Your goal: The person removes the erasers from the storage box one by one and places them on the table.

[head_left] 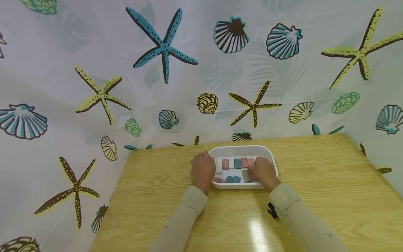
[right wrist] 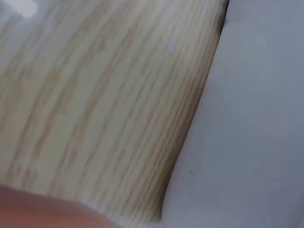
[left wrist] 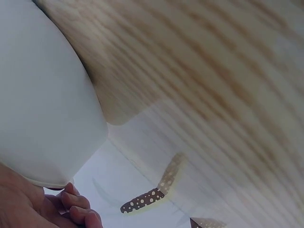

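A white plastic tray (head_left: 242,186) with rounded corners stands on the wooden table and holds several small rectangular blocks that look like erasers. Among them are a white block (head_left: 219,166), pink block (head_left: 225,164), blue block (head_left: 237,163) and grey-green block (head_left: 246,176). My left hand (head_left: 204,169) grips the tray's left rim; its curled fingers (left wrist: 78,209) show by the rim in the left wrist view. Over the tray's right part, my right hand (head_left: 263,171) reaches in with bent fingers beside a tilted pink block (head_left: 252,175). Its fingertips are mostly hidden.
The wooden table (head_left: 151,196) extends to both sides of the tray. Behind it and at the sides hangs a white curtain (head_left: 201,70) printed with shells and starfish. A small black object (head_left: 272,210) shows under the right sleeve.
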`<state>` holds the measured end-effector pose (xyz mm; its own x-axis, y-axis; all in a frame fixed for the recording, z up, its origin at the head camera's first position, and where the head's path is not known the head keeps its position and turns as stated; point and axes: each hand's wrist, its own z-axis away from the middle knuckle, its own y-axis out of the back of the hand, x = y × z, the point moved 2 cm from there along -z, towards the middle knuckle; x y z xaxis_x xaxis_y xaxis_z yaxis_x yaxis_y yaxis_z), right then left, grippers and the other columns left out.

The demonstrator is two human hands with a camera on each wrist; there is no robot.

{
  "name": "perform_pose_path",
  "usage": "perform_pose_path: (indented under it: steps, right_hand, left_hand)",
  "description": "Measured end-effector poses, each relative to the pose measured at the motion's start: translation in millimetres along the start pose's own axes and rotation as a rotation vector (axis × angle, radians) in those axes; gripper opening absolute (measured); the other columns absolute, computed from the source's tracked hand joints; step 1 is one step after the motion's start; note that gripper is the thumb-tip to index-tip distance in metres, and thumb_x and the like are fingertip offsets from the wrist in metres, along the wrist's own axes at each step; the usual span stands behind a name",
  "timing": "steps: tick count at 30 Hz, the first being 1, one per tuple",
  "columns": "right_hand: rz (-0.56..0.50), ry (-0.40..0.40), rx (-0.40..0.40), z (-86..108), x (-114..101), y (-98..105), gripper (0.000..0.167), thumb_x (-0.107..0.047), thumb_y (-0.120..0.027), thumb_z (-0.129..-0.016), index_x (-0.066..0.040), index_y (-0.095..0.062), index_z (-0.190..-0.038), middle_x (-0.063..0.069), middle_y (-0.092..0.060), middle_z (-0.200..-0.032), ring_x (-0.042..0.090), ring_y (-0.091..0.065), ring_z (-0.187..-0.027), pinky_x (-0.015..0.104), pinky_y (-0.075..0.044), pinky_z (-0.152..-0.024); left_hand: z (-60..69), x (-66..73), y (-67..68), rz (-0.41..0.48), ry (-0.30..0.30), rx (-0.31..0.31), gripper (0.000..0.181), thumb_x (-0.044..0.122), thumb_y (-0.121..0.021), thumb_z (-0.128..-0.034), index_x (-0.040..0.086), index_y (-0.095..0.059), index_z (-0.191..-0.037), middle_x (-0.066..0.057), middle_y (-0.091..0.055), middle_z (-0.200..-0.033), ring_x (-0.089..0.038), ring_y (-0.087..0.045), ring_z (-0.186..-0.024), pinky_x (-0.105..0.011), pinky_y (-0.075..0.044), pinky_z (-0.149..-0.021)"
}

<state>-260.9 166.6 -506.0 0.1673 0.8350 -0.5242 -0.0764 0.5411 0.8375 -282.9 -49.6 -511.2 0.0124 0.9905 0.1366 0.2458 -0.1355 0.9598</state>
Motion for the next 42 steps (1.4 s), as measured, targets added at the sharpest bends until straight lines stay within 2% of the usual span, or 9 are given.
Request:
perform_pose_path:
  steps: [10,17,20,25,27,30,37,42]
  right_hand:
    - [0.027,0.052,0.065,4.0,-3,2,0.032,-0.023,-0.065,-0.084,-0.005,-0.047,-0.065,0.005,-0.044,-0.058,0.018,-0.043,-0.051,0.030,-0.032,-0.045]
    - [0.005,0.132,0.173,5.8,-4,0,0.033,-0.024,-0.067,-0.083,-0.004,-0.048,-0.066,0.006,-0.044,-0.060,0.019,-0.042,-0.052,0.031,-0.031,-0.045]
    - [-0.010,0.158,0.227,2.8,-3,-3,0.031,-0.027,-0.066,-0.083,-0.001,-0.053,-0.071,0.008,-0.049,-0.065,0.021,-0.044,-0.056,0.034,-0.035,-0.049]
    - [-0.039,0.198,0.275,1.6,-6,-3,0.036,-0.030,-0.065,-0.084,0.004,-0.061,-0.092,0.014,-0.060,-0.083,0.025,-0.055,-0.070,0.040,-0.046,-0.064]
    - [-0.063,0.211,0.279,2.6,-7,-2,0.038,-0.031,-0.065,-0.084,0.004,-0.061,-0.098,0.015,-0.061,-0.089,0.025,-0.057,-0.075,0.041,-0.048,-0.069]
    - [-0.095,0.229,0.271,5.7,-9,0,0.039,-0.032,-0.065,-0.085,0.003,-0.061,-0.100,0.014,-0.062,-0.092,0.024,-0.059,-0.077,0.040,-0.048,-0.068]
    - [-0.112,0.279,0.260,20.5,-17,12,0.039,-0.032,-0.065,-0.085,0.004,-0.062,-0.098,0.014,-0.063,-0.090,0.023,-0.059,-0.076,0.039,-0.048,-0.067]
    - [-0.113,0.295,0.259,35.6,-22,25,0.039,-0.033,-0.065,-0.085,0.003,-0.062,-0.098,0.013,-0.064,-0.089,0.022,-0.059,-0.076,0.039,-0.049,-0.067]
  left_hand:
    - [0.1,-0.2,0.4,0.007,-0.011,0.035,0.027,0.028,-0.047,-0.0954,0.004,-0.057,-0.099,-0.010,-0.058,-0.091,-0.025,-0.054,-0.088,-0.038,-0.041,-0.080]
    - [1.1,0.9,0.8,0.007,-0.002,0.019,0.027,0.029,-0.047,-0.0955,0.004,-0.057,-0.099,-0.009,-0.058,-0.090,-0.024,-0.054,-0.087,-0.038,-0.041,-0.079]
    - [0.7,1.2,1.3,0.002,-0.009,0.026,0.027,0.028,-0.048,-0.0950,0.004,-0.057,-0.098,-0.010,-0.058,-0.090,-0.024,-0.054,-0.087,-0.038,-0.041,-0.078]
    - [-0.2,0.9,0.7,-0.002,-0.024,0.045,0.025,0.027,-0.049,-0.0947,0.004,-0.058,-0.096,-0.010,-0.058,-0.089,-0.024,-0.054,-0.086,-0.038,-0.041,-0.077]
    - [-0.6,0.7,0.3,-0.011,-0.025,0.044,0.025,0.028,-0.049,-0.0947,0.004,-0.058,-0.096,-0.009,-0.058,-0.089,-0.024,-0.054,-0.086,-0.038,-0.041,-0.077]
    - [-0.8,0.9,0.1,-0.030,-0.023,0.037,0.026,0.029,-0.049,-0.0945,0.004,-0.058,-0.097,-0.010,-0.058,-0.090,-0.024,-0.054,-0.087,-0.038,-0.041,-0.077]
    - [-1.1,2.9,1.7,-0.053,-0.009,-0.015,0.029,0.031,-0.048,-0.0953,0.004,-0.057,-0.102,-0.010,-0.058,-0.093,-0.023,-0.053,-0.090,-0.037,-0.041,-0.080]
    - [-2.1,2.7,1.3,-0.051,-0.003,-0.020,0.029,0.031,-0.049,-0.0949,0.004,-0.057,-0.101,-0.010,-0.058,-0.093,-0.024,-0.053,-0.089,-0.038,-0.041,-0.080]
